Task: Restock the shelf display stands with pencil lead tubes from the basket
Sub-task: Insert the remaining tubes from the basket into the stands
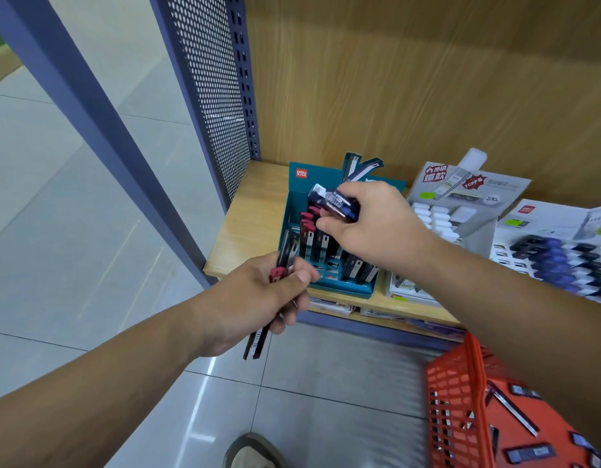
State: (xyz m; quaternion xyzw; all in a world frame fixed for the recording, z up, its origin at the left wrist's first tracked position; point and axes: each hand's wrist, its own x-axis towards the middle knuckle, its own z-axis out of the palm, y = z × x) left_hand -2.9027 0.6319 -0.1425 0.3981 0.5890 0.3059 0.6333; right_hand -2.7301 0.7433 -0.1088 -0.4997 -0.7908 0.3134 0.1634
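Note:
A teal display stand (pixel 294 197) sits at the left end of the wooden shelf (pixel 248 228), partly filled with upright pencil lead tubes with red caps (pixel 309 228). My right hand (pixel 373 228) hovers over the stand and grips a bundle of dark tubes with blue ends (pixel 334 201). My left hand (pixel 258 302) is in front of the shelf edge and holds a few dark tubes with a red cap (pixel 282 265). An orange basket (pixel 454 393) on the floor at lower right holds several loose tubes (pixel 515 410).
Two white display stands (pixel 468 194) with other stationery stand to the right of the teal one. A blue perforated shelf side panel (pixel 207 89) and post rise on the left. Grey floor tiles and my shoe (pixel 255 450) lie below.

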